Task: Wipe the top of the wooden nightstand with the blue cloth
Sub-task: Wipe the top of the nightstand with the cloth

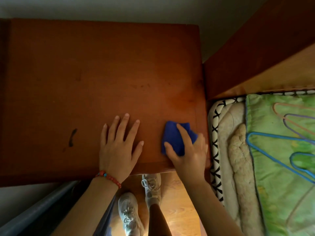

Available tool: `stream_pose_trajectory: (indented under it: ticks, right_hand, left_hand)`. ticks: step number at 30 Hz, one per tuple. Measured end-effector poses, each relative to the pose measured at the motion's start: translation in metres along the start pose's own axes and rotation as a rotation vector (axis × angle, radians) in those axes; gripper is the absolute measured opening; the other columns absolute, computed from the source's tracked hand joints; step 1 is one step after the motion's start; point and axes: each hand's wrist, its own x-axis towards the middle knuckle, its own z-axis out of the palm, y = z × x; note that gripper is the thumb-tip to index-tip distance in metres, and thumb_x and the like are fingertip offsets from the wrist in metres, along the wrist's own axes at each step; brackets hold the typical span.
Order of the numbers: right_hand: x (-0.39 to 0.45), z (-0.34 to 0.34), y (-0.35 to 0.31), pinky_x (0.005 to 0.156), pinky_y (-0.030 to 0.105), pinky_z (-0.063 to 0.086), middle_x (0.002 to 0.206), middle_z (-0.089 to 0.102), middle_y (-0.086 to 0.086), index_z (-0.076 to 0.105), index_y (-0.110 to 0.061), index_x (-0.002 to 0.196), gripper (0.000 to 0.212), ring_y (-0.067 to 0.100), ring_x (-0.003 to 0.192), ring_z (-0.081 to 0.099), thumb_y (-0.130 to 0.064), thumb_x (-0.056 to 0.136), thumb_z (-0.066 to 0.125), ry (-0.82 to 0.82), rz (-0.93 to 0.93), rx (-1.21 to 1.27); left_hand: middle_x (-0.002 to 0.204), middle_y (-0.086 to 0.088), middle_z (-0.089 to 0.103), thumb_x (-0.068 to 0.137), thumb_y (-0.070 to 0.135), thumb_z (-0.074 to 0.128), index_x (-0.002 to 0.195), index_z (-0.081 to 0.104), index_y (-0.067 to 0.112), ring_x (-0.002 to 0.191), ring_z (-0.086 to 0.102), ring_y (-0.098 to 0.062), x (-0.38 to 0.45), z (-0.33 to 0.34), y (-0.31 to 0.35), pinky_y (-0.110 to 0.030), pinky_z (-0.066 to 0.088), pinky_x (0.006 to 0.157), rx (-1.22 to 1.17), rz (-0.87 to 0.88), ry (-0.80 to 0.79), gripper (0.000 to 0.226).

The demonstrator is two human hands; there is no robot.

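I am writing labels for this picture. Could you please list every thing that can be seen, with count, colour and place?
nightstand: one, reddish-brown wood, centre and left
blue cloth: one, near right corner of nightstand top
dark mark: one, blackish, left part of top
bed frame: one, wooden, upper right
mattress: one, cream, black-and-white edging, right
cover: one, green, on mattress
hangers: several, blue, purple, orange, on cover
floor: light wood, bottom centre
shoes: two, white, on floor
bracelet: one, red beads, left wrist
left hand: flat on top
right hand: fingers pressing cloth
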Motion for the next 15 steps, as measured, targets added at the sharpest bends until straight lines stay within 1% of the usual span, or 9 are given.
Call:
stream_pose_trajectory:
  ticks: [3, 7, 10, 13, 15]
  right_hand:
    - [0.015, 0.003, -0.001, 0.068, 0.040, 0.043, 0.086, 0.055, 0.019, 0.061, -0.015, 0.112, 0.050, 0.034, 0.074, 0.052, -0.048, 0.074, 0.056, 0.012, -0.019, -0.036]
    - [0.056, 0.015, -0.009, 0.075, 0.041, 0.038, 0.098, 0.055, 0.021, 0.058, -0.017, 0.118, 0.051, 0.037, 0.087, 0.051, -0.045, 0.075, 0.061, 0.033, 0.008, -0.052]
    - [0.024, 0.012, -0.005, 0.073, 0.035, 0.032, 0.096, 0.055, 0.018, 0.055, -0.019, 0.120, 0.053, 0.032, 0.085, 0.049, -0.049, 0.076, 0.058, 0.041, 0.025, -0.045]
    - [-0.032, 0.003, -0.002, 0.072, 0.034, 0.033, 0.087, 0.054, 0.016, 0.058, -0.017, 0.116, 0.052, 0.029, 0.076, 0.049, -0.049, 0.074, 0.056, 0.038, 0.008, -0.032]
    - [-0.039, 0.002, -0.002, 0.071, 0.035, 0.035, 0.085, 0.054, 0.016, 0.061, -0.016, 0.112, 0.051, 0.030, 0.075, 0.050, -0.048, 0.074, 0.056, 0.010, 0.017, -0.024]
  left_hand:
    - [0.138, -0.020, 0.044, 0.086, 0.042, 0.037, 0.132, 0.048, 0.012, 0.126, 0.039, -0.040, -0.001, -0.001, 0.001, -0.057, 0.026, 0.101, 0.004, 0.010, 0.005, 0.056]
    - [0.138, -0.021, 0.043, 0.086, 0.042, 0.036, 0.133, 0.047, 0.012, 0.127, 0.038, -0.040, -0.004, 0.001, -0.001, -0.057, 0.026, 0.102, 0.004, 0.023, 0.028, 0.056]
    - [0.138, -0.021, 0.043, 0.087, 0.041, 0.037, 0.134, 0.045, 0.011, 0.127, 0.038, -0.039, -0.016, 0.001, -0.002, -0.055, 0.025, 0.103, -0.003, 0.045, 0.048, 0.056]
    - [0.137, -0.022, 0.045, 0.087, 0.040, 0.037, 0.132, 0.047, 0.009, 0.125, 0.040, -0.040, -0.032, 0.000, -0.003, -0.056, 0.027, 0.101, -0.010, 0.049, 0.051, 0.055]
    - [0.136, -0.023, 0.045, 0.086, 0.040, 0.037, 0.131, 0.048, 0.009, 0.124, 0.041, -0.041, -0.043, 0.002, -0.003, -0.058, 0.028, 0.099, -0.019, 0.034, 0.041, 0.056]
